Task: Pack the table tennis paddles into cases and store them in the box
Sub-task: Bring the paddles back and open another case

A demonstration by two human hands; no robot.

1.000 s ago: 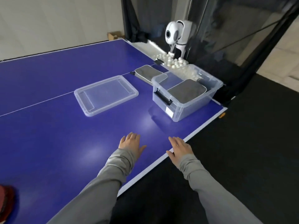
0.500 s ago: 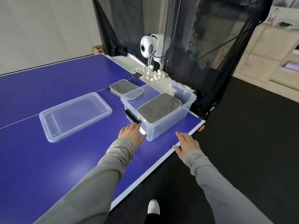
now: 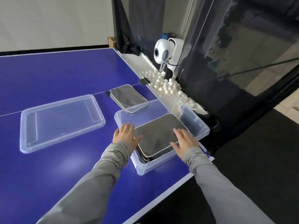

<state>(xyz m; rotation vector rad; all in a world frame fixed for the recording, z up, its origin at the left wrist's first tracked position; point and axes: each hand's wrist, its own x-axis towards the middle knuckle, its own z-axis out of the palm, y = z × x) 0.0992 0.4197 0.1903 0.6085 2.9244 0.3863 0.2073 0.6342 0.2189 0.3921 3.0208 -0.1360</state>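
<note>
A clear plastic box [image 3: 161, 160] sits near the right corner of the blue counter [image 3: 56, 75], its lid off. Inside lies a grey paddle case [image 3: 159, 135] with white piping; a darker edge shows beneath it, though whether that is a second case cannot be told. The left hand [image 3: 125, 135] is over the box's left rim, fingers straight and spread, holding nothing; whether it touches the rim is unclear. The right hand [image 3: 184, 140] is spread over the case's right end with straight fingers, gripping nothing; contact cannot be confirmed.

Another grey case [image 3: 128, 98] lies flat on the counter just behind the box, its near corner seen through the box's far wall. The clear lid [image 3: 61, 120] lies flat to the left of the box, apart from it, with bare blue surface all around it. Along the counter's far edge runs a trough of white balls [image 3: 166, 85], close behind the box, and a white ball machine [image 3: 165, 51] stands beyond it before dark netting [image 3: 234, 46]. The box's near right corner lies close to the counter's white-lined edge.
</note>
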